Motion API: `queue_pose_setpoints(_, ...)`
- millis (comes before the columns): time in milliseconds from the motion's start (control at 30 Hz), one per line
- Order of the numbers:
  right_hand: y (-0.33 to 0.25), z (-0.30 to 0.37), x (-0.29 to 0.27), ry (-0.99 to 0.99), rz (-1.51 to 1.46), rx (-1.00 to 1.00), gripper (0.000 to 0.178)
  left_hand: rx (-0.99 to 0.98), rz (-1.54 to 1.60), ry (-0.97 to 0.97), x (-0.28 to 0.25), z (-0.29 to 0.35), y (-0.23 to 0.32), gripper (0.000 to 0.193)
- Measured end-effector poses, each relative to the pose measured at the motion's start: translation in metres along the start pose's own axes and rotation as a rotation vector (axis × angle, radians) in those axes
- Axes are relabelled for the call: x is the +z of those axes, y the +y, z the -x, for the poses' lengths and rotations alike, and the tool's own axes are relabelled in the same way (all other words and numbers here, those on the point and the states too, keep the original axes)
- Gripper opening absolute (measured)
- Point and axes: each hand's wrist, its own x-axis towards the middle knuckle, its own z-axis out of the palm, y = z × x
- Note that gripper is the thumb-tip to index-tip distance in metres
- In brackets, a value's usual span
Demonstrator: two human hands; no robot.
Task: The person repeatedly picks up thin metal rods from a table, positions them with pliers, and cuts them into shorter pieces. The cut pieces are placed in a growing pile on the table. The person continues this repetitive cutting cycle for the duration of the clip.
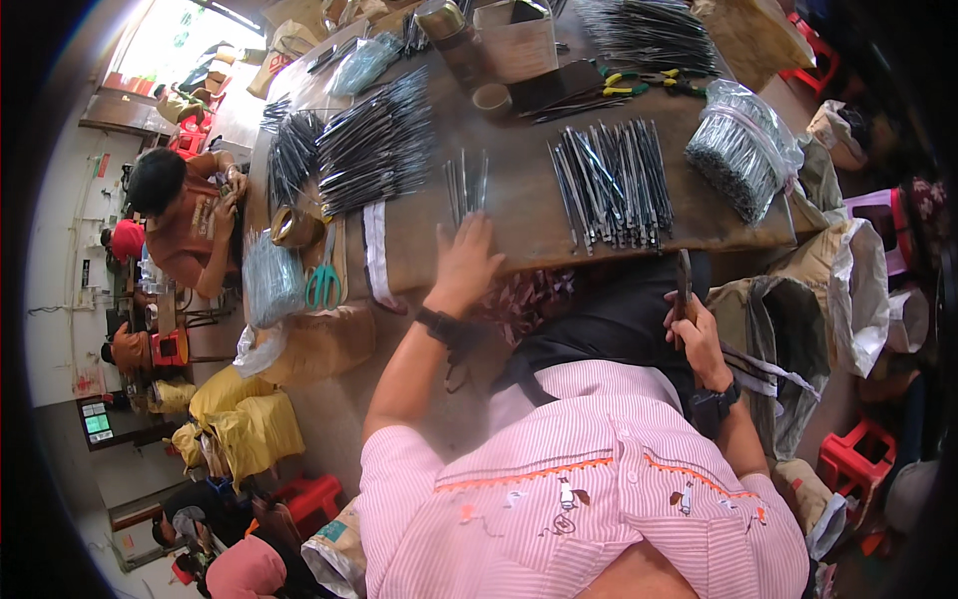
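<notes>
on the table [517, 200], the left grip [465, 262] touches thin, glossy strips [464, 188].

A few thin, straight strips [466, 182] — dark, some with a pale sheen — lie roughly parallel on the brown tabletop [515, 205], slightly apart, near ends at the fingertips of the left hand [466, 262]. A narrow dark tool [684, 277] with a brownish handle points away from the person, gripped in the right hand [702, 337] beside the near edge.
</notes>
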Motion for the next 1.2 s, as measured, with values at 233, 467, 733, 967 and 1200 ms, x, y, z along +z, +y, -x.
queue_pose_setpoints(233,-0.005,-0.001,0.009,-0.011,-0.011,-0.009,0.033,-0.027,0.168,0.226,-0.002,-0.007,0.043,0.045)
queue_pose_setpoints(467,-0.011,-0.003,0.021,-0.058,0.055,-0.062,0.031,-0.199,0.491,0.204,0.007,-0.053,0.122,0.027)
queue_pose_setpoints(733,-0.006,-0.001,0.019,-0.052,-0.057,0.027,0.032,-0.404,0.630,0.090,0.009,-0.068,0.099,0.029)
queue_pose_setpoints(967,-0.015,-0.009,0.013,-0.019,-0.103,0.033,0.026,-0.319,0.525,0.178,0.004,-0.072,0.096,0.027)
queue_pose_setpoints(1200,-0.007,-0.010,-0.032,0.153,-0.347,0.020,0.019,-0.408,1.735,-0.164,-0.010,-0.058,0.079,0.024)
